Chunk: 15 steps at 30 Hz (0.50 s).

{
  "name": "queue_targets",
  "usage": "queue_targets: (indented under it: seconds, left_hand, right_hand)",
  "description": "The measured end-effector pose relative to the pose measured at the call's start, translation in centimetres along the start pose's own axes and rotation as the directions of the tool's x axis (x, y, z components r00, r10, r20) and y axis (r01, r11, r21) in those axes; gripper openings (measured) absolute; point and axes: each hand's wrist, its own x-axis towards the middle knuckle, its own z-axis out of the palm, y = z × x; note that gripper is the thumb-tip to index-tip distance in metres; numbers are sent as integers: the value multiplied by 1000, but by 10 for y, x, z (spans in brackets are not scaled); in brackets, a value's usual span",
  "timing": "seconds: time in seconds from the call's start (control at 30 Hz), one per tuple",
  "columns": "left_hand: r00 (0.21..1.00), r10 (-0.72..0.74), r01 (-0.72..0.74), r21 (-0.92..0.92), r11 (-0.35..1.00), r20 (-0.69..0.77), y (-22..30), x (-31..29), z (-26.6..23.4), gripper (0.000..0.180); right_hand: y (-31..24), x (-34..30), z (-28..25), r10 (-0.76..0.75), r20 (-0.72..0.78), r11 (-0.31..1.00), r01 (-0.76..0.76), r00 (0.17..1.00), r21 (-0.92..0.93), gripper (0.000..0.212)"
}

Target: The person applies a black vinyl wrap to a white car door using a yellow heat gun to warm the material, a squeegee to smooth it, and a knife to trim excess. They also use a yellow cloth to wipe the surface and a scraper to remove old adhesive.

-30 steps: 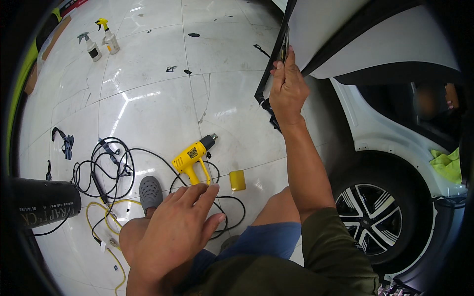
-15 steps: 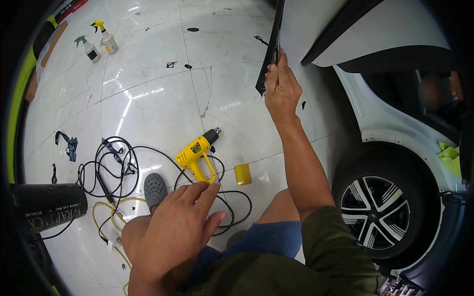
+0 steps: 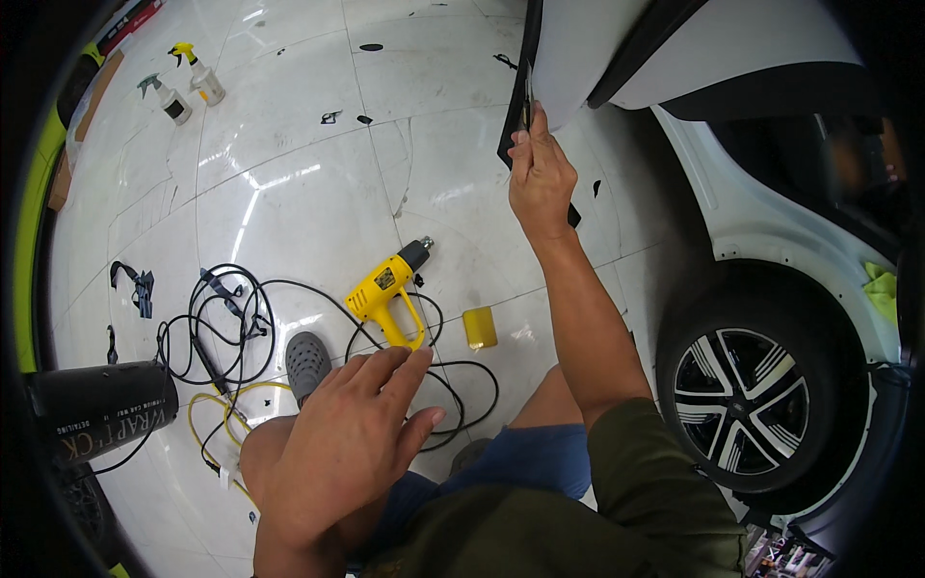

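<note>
My right hand point(image 3: 542, 183) reaches forward, its fingers closed on a slim cutter knife point(image 3: 527, 111) with a thin silvery tip pointing away from me. The tip lies along the lower edge of an open white car door point(image 3: 570, 58). Black film point(image 3: 509, 140) runs along that edge, and a dark end of it shows beside my right wrist. My left hand point(image 3: 352, 433) hovers over my thigh, holding nothing, fingers stretched and thumb apart. Below its fingertips, a yellow heat gun point(image 3: 390, 289) rests on the floor. Near the gun lies a yellow squeegee-like block point(image 3: 479, 328).
A black cable point(image 3: 217, 318) coils across the tiled floor beside a dark cylindrical bin point(image 3: 101, 405). Two spray bottles point(image 3: 205, 82) stand far left. Film scraps point(image 3: 135, 289) are scattered about. The car's wheel point(image 3: 740, 400) is at right; a green car edges the left.
My right hand has shifted slightly left and nearer along the door edge with the knife. A dark film end now shows beside the wrist. The left hand keeps its pose.
</note>
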Motion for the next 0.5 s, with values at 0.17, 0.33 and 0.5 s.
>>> queue_targets:
  seconds: [0.17, 0.33, 0.5]
  left_hand:
    - [1000, 5, -5, -10, 1000, 3, -1, 2, 0, 46]
    - [1000, 2, -2, 4, 1000, 11, -1, 4, 1, 47]
    - [1000, 7, -8, 11, 1000, 18, -1, 7, 2, 48]
  right_hand:
    - [6, -15, 2, 40, 32, 999, -39, 999, -20, 39]
    - [9, -29, 6, 42, 35, 999, -41, 998, -26, 41]
    - [14, -43, 7, 111, 80, 993, -107, 991, -45, 42]
